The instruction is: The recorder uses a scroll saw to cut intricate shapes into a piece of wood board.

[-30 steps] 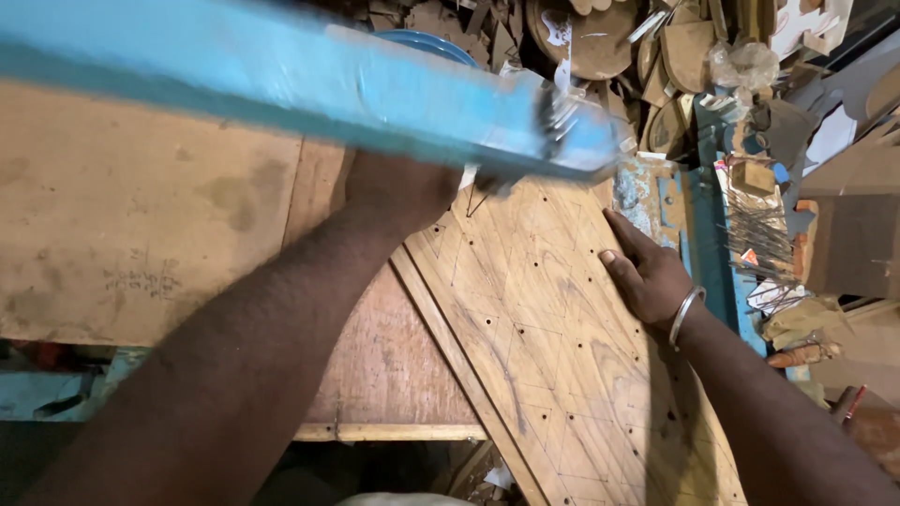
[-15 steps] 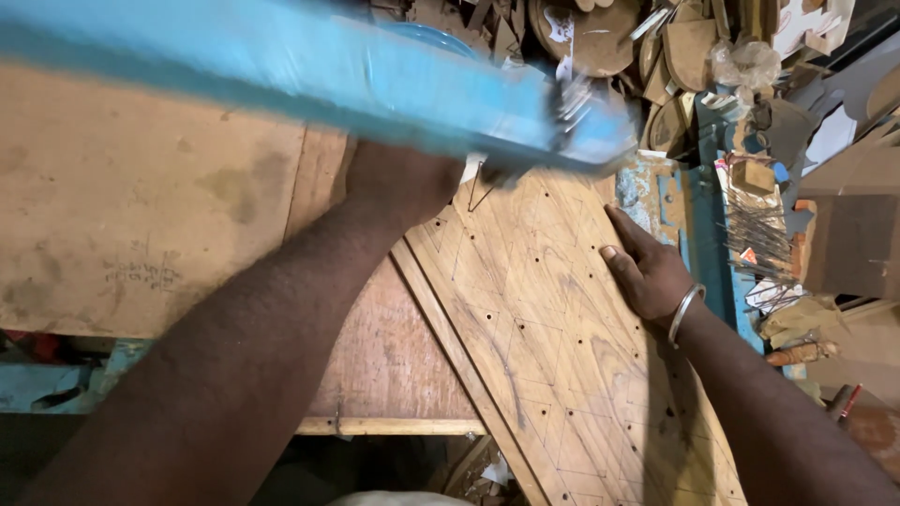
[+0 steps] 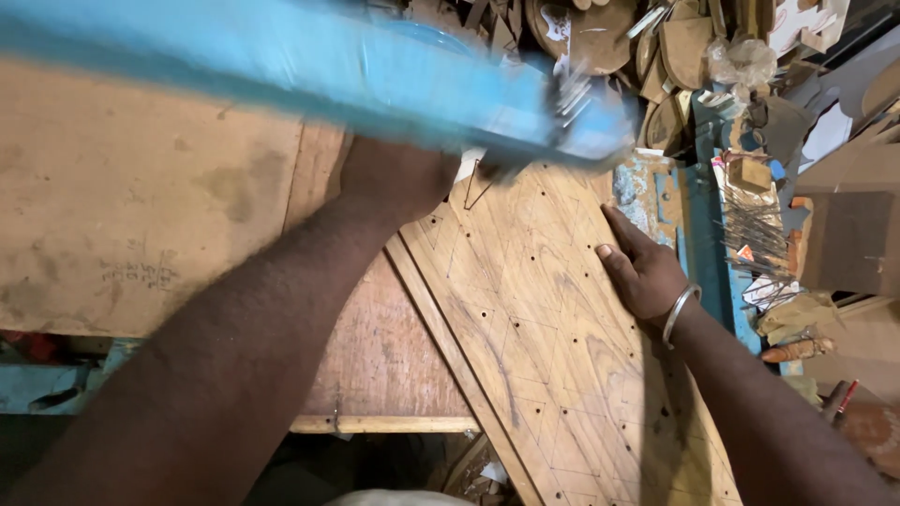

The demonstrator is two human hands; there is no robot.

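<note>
A long wooden board (image 3: 544, 319), marked with pencil lines and several small drilled holes, lies slanted across the bench. My left hand (image 3: 394, 178) rests on its upper end, with the fingers hidden under a blurred blue machine arm (image 3: 375, 84) that crosses the top of the view. My right hand (image 3: 647, 272), with a metal bangle (image 3: 680, 309) on the wrist, presses on the board's right edge with the fingers together. The blue arm ends in a metal clamp (image 3: 572, 103) just above the board's top end.
A worn brown bench top (image 3: 141, 187) spreads to the left. Wooden cutouts and scraps (image 3: 600, 28) pile up at the back. To the right stand a blue frame (image 3: 712, 187), a bundle of thin metal rods (image 3: 750, 225) and cardboard pieces (image 3: 844, 244).
The blue arm stays blurred and its end has shifted slightly right. Both hands and the board sit almost where they were.
</note>
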